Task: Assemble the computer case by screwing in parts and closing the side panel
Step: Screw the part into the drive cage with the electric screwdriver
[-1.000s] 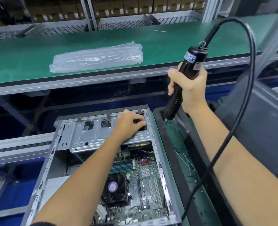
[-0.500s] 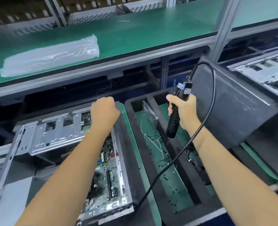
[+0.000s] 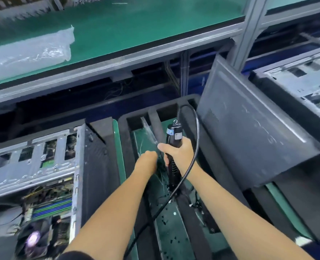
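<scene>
The open computer case (image 3: 42, 166) lies on its side at the left, its motherboard (image 3: 50, 205) and fan showing. My right hand (image 3: 180, 154) grips a black electric screwdriver (image 3: 172, 147), held upright with its tip down in the green-floored screw tray (image 3: 166, 222). My left hand (image 3: 146, 162) reaches into that tray just left of the screwdriver; its fingers are blurred and point away from me. A dark side panel (image 3: 249, 128) leans tilted at the right of the tray.
Several small black screws lie scattered on the tray floor (image 3: 174, 239). The screwdriver's black cable (image 3: 195, 128) loops over my right arm. A clear plastic bag (image 3: 27, 51) rests on the green shelf behind. Another open case (image 3: 296, 79) stands at the far right.
My left hand has left the computer case and moved right into the screw tray. The screwdriver in my right hand has dropped lower, tip toward the tray. The view has swung right.
</scene>
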